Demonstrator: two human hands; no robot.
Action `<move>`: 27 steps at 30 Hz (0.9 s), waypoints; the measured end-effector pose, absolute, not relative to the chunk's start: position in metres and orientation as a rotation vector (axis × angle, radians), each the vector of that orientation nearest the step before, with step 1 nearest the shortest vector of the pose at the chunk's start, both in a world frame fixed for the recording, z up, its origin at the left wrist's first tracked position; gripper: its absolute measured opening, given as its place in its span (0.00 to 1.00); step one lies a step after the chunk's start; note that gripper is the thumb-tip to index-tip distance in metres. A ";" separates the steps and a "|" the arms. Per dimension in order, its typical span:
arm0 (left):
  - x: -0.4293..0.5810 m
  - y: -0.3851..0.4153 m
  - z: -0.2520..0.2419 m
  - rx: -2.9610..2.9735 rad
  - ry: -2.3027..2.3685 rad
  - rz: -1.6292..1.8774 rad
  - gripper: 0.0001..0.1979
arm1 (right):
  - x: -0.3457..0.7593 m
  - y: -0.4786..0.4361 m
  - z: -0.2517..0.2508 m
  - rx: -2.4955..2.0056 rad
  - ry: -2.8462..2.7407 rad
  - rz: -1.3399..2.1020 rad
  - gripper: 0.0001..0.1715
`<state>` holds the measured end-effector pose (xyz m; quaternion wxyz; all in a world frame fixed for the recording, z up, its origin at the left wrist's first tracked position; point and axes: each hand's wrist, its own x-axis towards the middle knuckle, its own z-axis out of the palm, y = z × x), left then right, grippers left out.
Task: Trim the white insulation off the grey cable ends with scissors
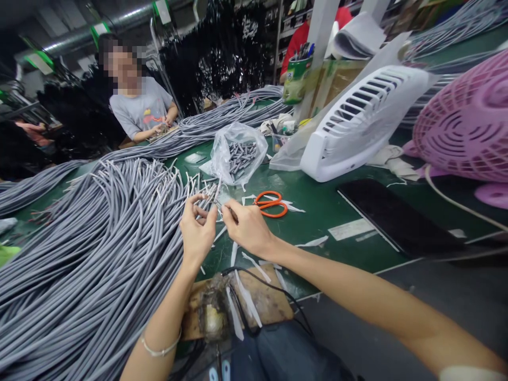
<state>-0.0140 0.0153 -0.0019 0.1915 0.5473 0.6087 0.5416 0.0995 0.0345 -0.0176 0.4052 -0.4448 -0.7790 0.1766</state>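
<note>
Lying between left fingers and right fingers, thin wire ends

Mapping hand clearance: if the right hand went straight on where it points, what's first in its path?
Probably the left hand, just ahead of the right hand; the grey cables lie beyond. Exact depth between the two is unclear.

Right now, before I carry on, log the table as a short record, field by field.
Left grip: curled near white ends of the cables
Right grip: close beside the left; anything pinched is too small to tell
Cables: gray, heaped at picture's left
Plastic bag: holds short gray pieces
Scissors: orange handles, just beyond right grip
Co-worker: across the table
</note>
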 end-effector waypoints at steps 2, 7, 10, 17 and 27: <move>-0.014 0.016 -0.002 1.541 1.709 1.533 0.13 | 0.100 0.034 -0.017 -1.112 -1.973 0.407 0.13; -0.012 0.016 -0.002 1.602 1.741 1.550 0.12 | 0.102 0.035 -0.015 -1.140 -1.961 0.343 0.13; -0.010 0.017 -0.004 1.552 1.698 1.608 0.12 | 0.103 0.038 -0.015 -1.183 -1.959 0.377 0.12; -0.008 0.016 -0.006 1.568 1.753 1.657 0.12 | 0.102 0.047 -0.013 -1.311 -1.992 0.456 0.13; -0.015 0.019 -0.009 1.315 1.391 1.460 0.16 | 0.096 0.058 -0.010 -1.343 -1.850 0.691 0.14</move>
